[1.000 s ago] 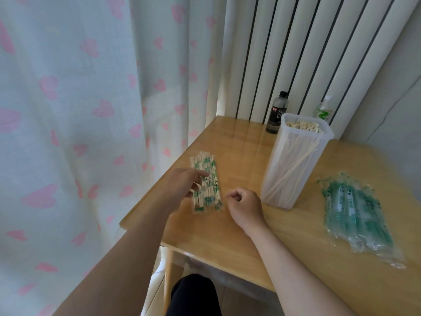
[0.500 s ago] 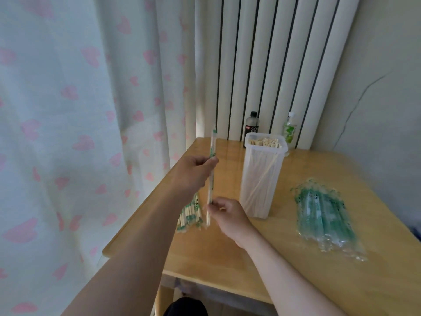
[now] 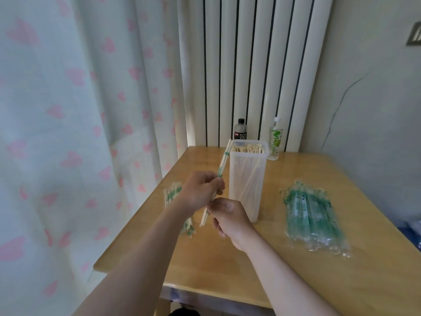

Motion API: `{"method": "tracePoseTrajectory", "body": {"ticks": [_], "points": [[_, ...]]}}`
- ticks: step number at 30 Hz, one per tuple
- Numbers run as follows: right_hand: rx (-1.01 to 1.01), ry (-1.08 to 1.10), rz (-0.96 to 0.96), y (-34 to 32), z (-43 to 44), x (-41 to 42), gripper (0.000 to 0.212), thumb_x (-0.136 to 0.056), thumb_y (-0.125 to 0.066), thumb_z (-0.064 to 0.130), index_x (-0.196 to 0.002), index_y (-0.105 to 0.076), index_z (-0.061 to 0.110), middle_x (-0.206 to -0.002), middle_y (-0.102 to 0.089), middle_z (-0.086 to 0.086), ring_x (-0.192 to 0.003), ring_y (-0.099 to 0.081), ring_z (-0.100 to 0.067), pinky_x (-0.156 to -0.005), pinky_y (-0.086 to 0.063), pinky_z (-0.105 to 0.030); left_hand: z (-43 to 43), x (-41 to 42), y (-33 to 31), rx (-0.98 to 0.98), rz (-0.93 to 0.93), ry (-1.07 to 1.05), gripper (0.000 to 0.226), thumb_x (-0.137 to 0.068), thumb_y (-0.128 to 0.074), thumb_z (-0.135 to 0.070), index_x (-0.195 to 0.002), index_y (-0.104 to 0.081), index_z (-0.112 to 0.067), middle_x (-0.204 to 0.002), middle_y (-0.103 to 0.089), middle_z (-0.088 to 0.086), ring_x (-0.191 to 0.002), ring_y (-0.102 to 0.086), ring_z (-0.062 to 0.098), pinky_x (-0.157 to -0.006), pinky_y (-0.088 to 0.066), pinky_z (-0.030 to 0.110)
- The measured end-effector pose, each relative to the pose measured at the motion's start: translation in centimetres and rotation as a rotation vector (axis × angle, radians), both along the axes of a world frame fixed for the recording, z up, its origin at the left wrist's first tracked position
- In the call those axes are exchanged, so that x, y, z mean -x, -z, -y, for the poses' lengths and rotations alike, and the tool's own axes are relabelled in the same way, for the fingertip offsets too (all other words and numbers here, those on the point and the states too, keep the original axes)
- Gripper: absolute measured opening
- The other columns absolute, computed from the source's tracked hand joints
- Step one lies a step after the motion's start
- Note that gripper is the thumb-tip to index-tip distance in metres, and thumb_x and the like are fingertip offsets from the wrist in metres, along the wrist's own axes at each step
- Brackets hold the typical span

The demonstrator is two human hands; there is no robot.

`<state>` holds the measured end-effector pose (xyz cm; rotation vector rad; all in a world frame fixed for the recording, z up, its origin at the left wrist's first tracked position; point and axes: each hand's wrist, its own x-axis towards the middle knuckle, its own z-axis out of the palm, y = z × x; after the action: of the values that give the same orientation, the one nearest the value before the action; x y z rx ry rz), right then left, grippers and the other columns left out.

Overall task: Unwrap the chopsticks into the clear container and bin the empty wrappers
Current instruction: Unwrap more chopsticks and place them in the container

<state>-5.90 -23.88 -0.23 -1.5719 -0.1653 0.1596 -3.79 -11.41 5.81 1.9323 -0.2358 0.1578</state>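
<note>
Surface: a pale wooden table (image 3: 296, 281), glossy, with rounded edges. Its far edge meets a white ribbed radiator (image 3: 250, 65). Its left edge runs close beside a white curtain (image 3: 68, 110) printed with pink hearts. On the right stands a grey wall (image 3: 376, 110) with a thin crack; the table's right edge lies outside the view.

At the far edge stand a dark bottle (image 3: 240, 130) and a green-labelled bottle (image 3: 275, 139), both upright. Just in front of them is the clear container (image 3: 247, 183), tall, open-topped and packed with bare chopsticks.

A bundle of wrapped chopsticks (image 3: 173, 192) lies flat near the left edge, partly hidden by the forearm. A heap of wrappers (image 3: 312, 215) (clear film, green print) lies on the right, well apart from the container.

Hands: both are raised above the table, left of the container. The left hand (image 3: 200, 192) pinches a wrapped pair of chopsticks (image 3: 224, 159) at mid-length, fingers closed on it. The right hand (image 3: 230, 215), just below and touching the left, has curled fingers closed on the lower part. The pair tilts, with its top end beside the container's rim and its bottom end clear of the table.

Open room: bare wood runs along the near edge and between the container and the heap.
</note>
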Motion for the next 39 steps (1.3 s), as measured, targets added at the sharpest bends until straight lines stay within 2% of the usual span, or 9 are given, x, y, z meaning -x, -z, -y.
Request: {"method": "tracePoseTrajectory", "body": {"ticks": [4,9,13,17,23,27,31,35,39], "points": [[-0.041,0.136,0.082,-1.8,2.8,-0.1,0.029,-0.1,-0.061,0.021,-0.084,-0.069,-0.002,-0.075,-0.06,-0.01,-0.049,-0.05,-0.021,-0.04,-0.024,-0.027,0.5,0.0,-0.7,-0.146,0.063,0.07,0.025,-0.099,-0.056,-0.014,-0.079,-0.063,-0.001,-0.066,-0.063,0.008,-0.06,-0.061,0.018,-0.067,-0.055,0.041],[-0.241,0.328,0.137,-4.1,6.7,0.1,0.03,-0.105,-0.053,0.038,-0.099,-0.069,0.013,-0.064,-0.057,-0.004,-0.046,-0.047,-0.018,-0.041,-0.023,-0.025,3.1,0.3,-0.7,-0.307,0.067,0.163,0.028,-0.098,-0.057,-0.018,-0.07,-0.06,-0.019,-0.059,-0.054,-0.013,-0.056,-0.046,0.008,-0.061,-0.038,0.027],[-0.363,0.379,0.154,-4.4,9.1,0.8,0.029,-0.106,-0.052,0.039,-0.112,-0.073,0.019,-0.066,-0.054,-0.004,-0.047,-0.044,-0.016,-0.042,-0.023,-0.026,5.5,0.6,-0.6,-0.349,0.064,0.252,0.02,-0.099,-0.056,-0.017,-0.085,-0.067,-0.009,-0.064,-0.055,-0.006,-0.053,-0.046,0.002,-0.057,-0.038,0.021],[-0.517,0.449,0.097,-4.4,11.1,1.4,0.024,-0.104,-0.057,0.028,-0.105,-0.076,0.013,-0.064,-0.058,0.003,-0.049,-0.046,-0.013,-0.038,-0.027,-0.024,7.3,0.9,-0.5,-0.384,0.095,0.295,0.021,-0.101,-0.055,-0.021,-0.09,-0.069,-0.009,-0.059,-0.05,-0.008,-0.049,-0.041,0.0,-0.05,-0.033,0.016],[-0.712,0.619,0.005,-4.5,15.0,1.3,0.025,-0.104,-0.056,0.026,-0.101,-0.076,0.011,-0.079,-0.06,-0.002,-0.056,-0.051,-0.012,-0.045,-0.031,-0.026,8.1,0.4,-0.4,-0.529,0.1,0.293,0.022,-0.102,-0.053,-0.031,-0.093,-0.071,-0.02,-0.058,-0.053,-0.009,-0.05,-0.044,0.003,-0.056,-0.036,0.025],[-0.722,0.663,-0.005,-4.0,16.9,1.2,0.026,-0.106,-0.054,0.027,-0.099,-0.073,0.009,-0.079,-0.062,-0.006,-0.057,-0.054,-0.015,-0.047,-0.036,-0.027,8.3,0.3,-0.1,-0.563,0.043,0.299,0.022,-0.101,-0.053,-0.033,-0.086,-0.069,-0.029,-0.051,-0.052,-0.016,-0.05,-0.045,0.005,-0.059,-0.038,0.027],[-0.701,0.563,-0.006,-2.7,16.9,1.3,0.026,-0.103,-0.057,0.03,-0.104,-0.075,0.01,-0.078,-0.059,-0.002,-0.062,-0.057,-0.016,-0.048,-0.04,-0.027,9.9,0.7,-0.6,-0.556,0.053,0.323,0.023,-0.103,-0.051,-0.028,-0.092,-0.071,-0.021,-0.049,-0.052,-0.025,-0.049,-0.047,-0.002,-0.055,-0.033,0.021],[-0.698,0.444,-0.01,-2.1,17.2,1.6,0.019,-0.1,-0.062,0.021,-0.103,-0.076,0.009,-0.08,-0.064,-0.002,-0.065,-0.056,-0.016,-0.047,-0.039,-0.026,10.1,0.6,-0.4,-0.54,0.055,0.334,0.022,-0.102,-0.053,-0.028,-0.088,-0.07,-0.025,-0.05,-0.05,-0.018,-0.048,-0.044,0.001,-0.055,-0.033,0.022],[-0.62,0.514,-0.023,-2.1,17.4,1.3,0.012,-0.097,-0.066,0.012,-0.092,-0.076,0.008,-0.086,-0.065,-0.006,-0.066,-0.055,-0.015,-0.049,-0.038,-0.026,10.0,0.5,-0.3,-0.552,0.049,0.34,0.023,-0.103,-0.053,-0.028,-0.091,-0.071,-0.021,-0.049,-0.051,-0.02,-0.047,-0.045,-0.001,-0.052,-0.032,0.02]]}}
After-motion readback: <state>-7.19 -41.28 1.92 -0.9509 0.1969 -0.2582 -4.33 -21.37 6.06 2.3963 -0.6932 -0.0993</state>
